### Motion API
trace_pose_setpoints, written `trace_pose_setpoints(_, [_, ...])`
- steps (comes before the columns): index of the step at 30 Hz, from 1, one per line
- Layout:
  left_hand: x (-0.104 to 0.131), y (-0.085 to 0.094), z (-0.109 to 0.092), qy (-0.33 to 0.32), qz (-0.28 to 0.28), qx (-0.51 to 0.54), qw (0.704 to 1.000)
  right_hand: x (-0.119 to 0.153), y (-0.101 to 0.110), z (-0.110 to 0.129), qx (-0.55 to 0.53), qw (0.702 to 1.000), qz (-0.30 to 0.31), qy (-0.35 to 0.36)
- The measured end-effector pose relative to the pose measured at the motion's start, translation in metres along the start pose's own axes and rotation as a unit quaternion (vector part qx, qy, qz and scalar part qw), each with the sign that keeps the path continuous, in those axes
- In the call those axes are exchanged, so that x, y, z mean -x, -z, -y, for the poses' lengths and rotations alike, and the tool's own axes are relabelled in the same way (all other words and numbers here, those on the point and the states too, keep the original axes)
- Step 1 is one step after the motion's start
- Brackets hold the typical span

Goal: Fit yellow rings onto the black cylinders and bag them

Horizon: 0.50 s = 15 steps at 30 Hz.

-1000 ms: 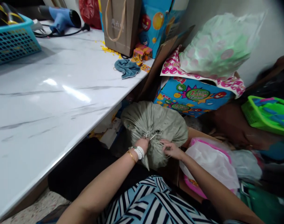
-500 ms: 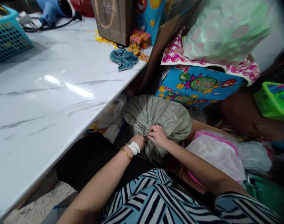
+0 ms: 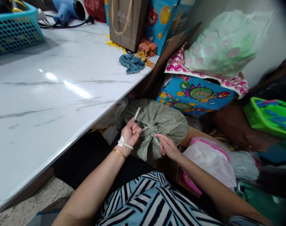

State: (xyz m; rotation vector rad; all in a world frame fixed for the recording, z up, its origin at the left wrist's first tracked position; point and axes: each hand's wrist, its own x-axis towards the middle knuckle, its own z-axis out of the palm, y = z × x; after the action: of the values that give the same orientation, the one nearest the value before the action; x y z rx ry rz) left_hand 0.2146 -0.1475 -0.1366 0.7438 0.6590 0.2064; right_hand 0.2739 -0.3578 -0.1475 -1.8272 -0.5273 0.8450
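Observation:
A large grey-green sack (image 3: 173, 122), gathered and tied at its middle, lies below the table's edge in front of me. My left hand (image 3: 131, 133) is closed at the left of the knot, with a thin whitish strip (image 3: 137, 113) sticking up from its fingers. To the right of the knot, my right hand (image 3: 166, 146) is closed on the end of a thin pale tie (image 3: 156, 139) that runs to the sack's neck. The gathered end of the sack spreads out below the knot, between my hands.
On the left is a white marble-look table (image 3: 63, 100) with a blue basket (image 3: 18, 31), a paper bag (image 3: 126, 25) and a blue cloth (image 3: 131, 63). A gum box (image 3: 199, 94) stands behind the sack; white plastic bags (image 3: 211, 160) and a green basket (image 3: 267, 119) are at right.
My hands have moved apart from the knot, left hand leftward and right hand slightly down and right. The whitish strip and the tie now show. The view has shifted a little.

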Motion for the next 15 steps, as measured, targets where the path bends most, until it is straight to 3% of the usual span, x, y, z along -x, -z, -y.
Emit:
trace_pose_setpoints(2, [0.047,0.005,-0.003,0.037,0.034,0.042,0.998,-0.011,0.008,-0.008,0.010,0.999,-0.048,-0.012])
trace_pose_setpoints(4, [0.097,0.022,-0.002,0.107,0.082,0.108,0.985,-0.021,0.022,-0.014,0.028,0.997,-0.071,-0.019])
trace_pose_setpoints(7, [0.151,0.054,0.005,0.127,0.012,0.124,0.984,-0.026,0.044,-0.015,0.083,0.992,-0.096,-0.017])
trace_pose_setpoints(9, [0.165,0.065,0.013,0.141,-0.012,0.117,0.983,-0.024,0.050,-0.011,0.124,0.984,-0.126,0.000])
trace_pose_setpoints(11, [0.166,0.066,0.019,0.134,0.002,0.078,0.988,-0.024,0.047,-0.006,0.185,0.967,-0.165,0.049])
trace_pose_setpoints(13, [0.161,0.060,0.019,0.090,0.041,-0.001,0.995,-0.027,0.034,-0.001,0.294,0.927,-0.195,0.131])
trace_pose_setpoints(15, [0.157,0.054,0.011,0.046,0.107,-0.126,0.985,-0.034,0.017,0.000,0.409,0.876,-0.166,0.193])
